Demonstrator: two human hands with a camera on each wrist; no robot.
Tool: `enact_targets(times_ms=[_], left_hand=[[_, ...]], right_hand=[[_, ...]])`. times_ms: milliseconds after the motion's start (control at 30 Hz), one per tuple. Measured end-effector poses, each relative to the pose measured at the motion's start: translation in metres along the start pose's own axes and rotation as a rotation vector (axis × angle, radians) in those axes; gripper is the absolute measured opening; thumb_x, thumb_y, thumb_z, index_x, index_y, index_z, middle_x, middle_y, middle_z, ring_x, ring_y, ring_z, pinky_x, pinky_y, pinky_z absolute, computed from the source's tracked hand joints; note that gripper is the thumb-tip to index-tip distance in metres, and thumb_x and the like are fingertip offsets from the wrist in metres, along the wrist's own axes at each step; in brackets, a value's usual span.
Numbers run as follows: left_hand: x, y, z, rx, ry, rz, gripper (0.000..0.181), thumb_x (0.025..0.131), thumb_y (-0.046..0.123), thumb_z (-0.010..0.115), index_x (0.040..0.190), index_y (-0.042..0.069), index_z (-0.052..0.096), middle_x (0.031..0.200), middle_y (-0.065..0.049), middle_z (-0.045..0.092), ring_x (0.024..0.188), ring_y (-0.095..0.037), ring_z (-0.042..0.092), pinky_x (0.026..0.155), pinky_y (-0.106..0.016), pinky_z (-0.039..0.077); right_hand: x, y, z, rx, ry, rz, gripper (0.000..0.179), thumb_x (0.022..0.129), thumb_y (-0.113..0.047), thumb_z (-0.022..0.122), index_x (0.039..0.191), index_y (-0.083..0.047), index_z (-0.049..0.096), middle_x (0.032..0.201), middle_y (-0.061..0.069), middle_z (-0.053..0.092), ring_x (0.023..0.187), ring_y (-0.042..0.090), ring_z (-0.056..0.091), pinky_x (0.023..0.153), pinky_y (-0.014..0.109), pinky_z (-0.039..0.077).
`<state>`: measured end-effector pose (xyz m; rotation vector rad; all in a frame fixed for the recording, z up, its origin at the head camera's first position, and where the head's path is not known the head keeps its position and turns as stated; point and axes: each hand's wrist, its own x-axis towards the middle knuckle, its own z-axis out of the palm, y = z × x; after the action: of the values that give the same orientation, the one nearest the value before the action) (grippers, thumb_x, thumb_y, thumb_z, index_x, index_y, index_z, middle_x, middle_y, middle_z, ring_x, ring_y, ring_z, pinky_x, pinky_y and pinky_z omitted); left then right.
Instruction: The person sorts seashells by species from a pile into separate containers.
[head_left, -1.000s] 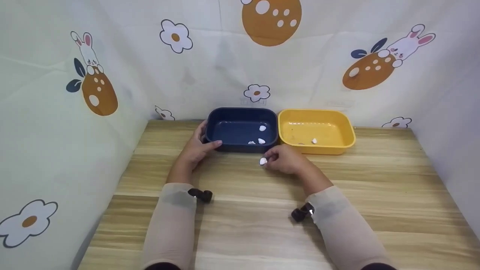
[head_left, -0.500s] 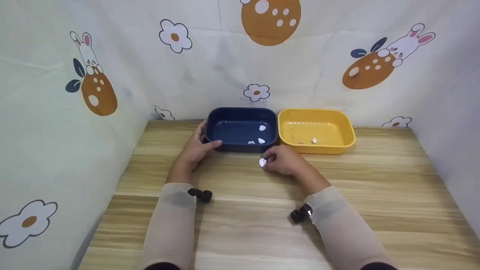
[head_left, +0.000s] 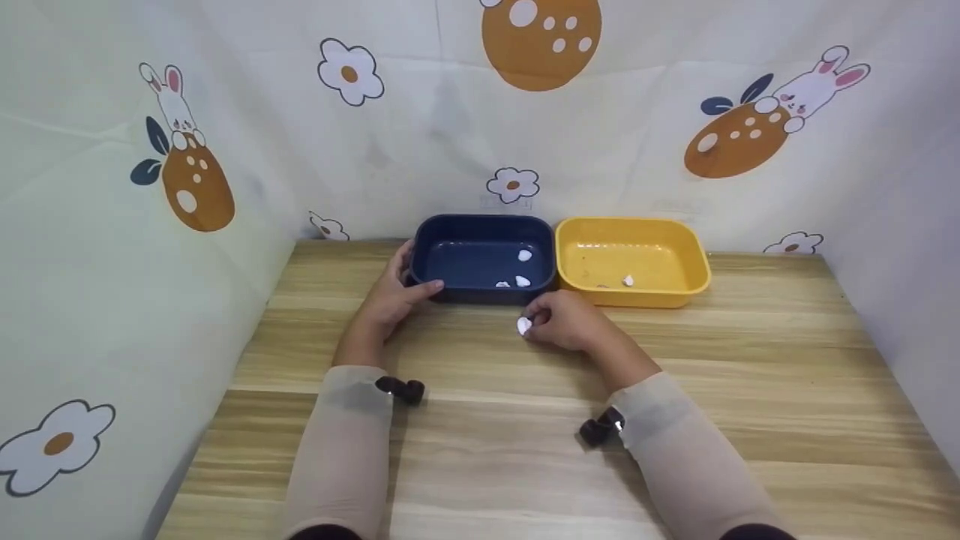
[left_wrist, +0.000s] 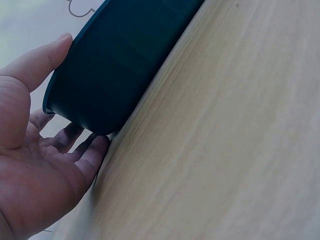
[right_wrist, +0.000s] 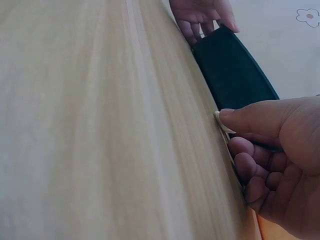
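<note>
My left hand (head_left: 388, 298) holds the left end of a dark blue plastic box (head_left: 472, 295). In the left wrist view its thumb (left_wrist: 52, 55) lies at the rim, and the fingers curl against the end wall low by the table. My right hand (head_left: 571, 321) pinches a small white shell-like piece (head_left: 523, 326) just in front of that box's right corner. From the right wrist, the piece (right_wrist: 225, 123) shows at the thumb tip, close over the wood, with the other fingers curled. Several similar white pieces (head_left: 524, 256) lie inside the blue box, towards its right end.
A yellow plastic box (head_left: 645, 300) stands right up beside the blue one, with a small white piece (head_left: 628, 280) in it. Both are at the back of the wood-grain table (head_left: 480, 450), before a patterned cloth wall (head_left: 435, 135).
My right hand has shifted slightly left and towards me, with the white shell-like piece turning a little in its fingertips. The left hand and both boxes stay put.
</note>
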<state>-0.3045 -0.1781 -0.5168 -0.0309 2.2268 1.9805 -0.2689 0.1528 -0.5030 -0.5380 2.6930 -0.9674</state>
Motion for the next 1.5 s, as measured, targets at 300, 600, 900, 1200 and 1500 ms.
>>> enact_targets(times_ms=[300,600,900,1200,1500], left_hand=[[0.000,0.001,0.000,-0.027,-0.005,-0.004,0.107,0.089,0.018,0.088,0.172,0.028,0.022,0.180,-0.009,0.021,0.169,-0.031,0.015,0.134,-0.044,0.027],[0.000,0.001,0.000,-0.007,-0.007,-0.007,0.108,0.089,0.020,0.088,0.172,0.031,0.020,0.180,-0.009,0.018,0.169,-0.032,0.013,0.136,-0.046,0.023],[0.002,-0.001,0.000,-0.007,-0.001,-0.001,0.107,0.089,0.018,0.088,0.172,0.028,0.021,0.179,-0.011,0.022,0.168,-0.032,0.016,0.135,-0.045,0.025],[0.000,-0.001,0.000,-0.024,-0.003,0.013,0.106,0.088,0.016,0.088,0.172,0.026,0.023,0.176,-0.011,0.028,0.167,-0.032,0.020,0.134,-0.045,0.028],[0.001,-0.002,-0.001,-0.024,-0.005,0.015,0.108,0.088,0.016,0.088,0.172,0.025,0.021,0.177,-0.010,0.027,0.167,-0.030,0.021,0.134,-0.043,0.029]], right_hand=[[0.002,0.002,0.004,0.004,0.001,-0.016,0.028,0.084,-0.016,0.087,0.111,-0.011,0.082,0.089,0.000,0.077,0.083,0.012,0.064,0.080,0.030,0.054],[0.002,0.000,0.004,-0.014,0.004,-0.036,0.027,0.084,-0.017,0.087,0.110,-0.010,0.082,0.089,0.000,0.077,0.083,0.012,0.065,0.080,0.031,0.055],[-0.003,-0.006,-0.004,0.007,-0.009,-0.019,0.022,0.085,-0.020,0.088,0.105,-0.013,0.083,0.091,-0.002,0.079,0.085,0.012,0.067,0.082,0.032,0.057],[-0.011,-0.021,-0.019,0.187,-0.014,0.079,0.021,0.085,-0.011,0.082,0.107,-0.012,0.080,0.093,0.003,0.073,0.085,0.018,0.065,0.073,0.029,0.056],[-0.009,-0.023,-0.019,0.275,0.003,0.122,0.020,0.087,-0.011,0.081,0.107,-0.013,0.079,0.094,0.005,0.072,0.079,0.019,0.066,0.065,0.029,0.059]])
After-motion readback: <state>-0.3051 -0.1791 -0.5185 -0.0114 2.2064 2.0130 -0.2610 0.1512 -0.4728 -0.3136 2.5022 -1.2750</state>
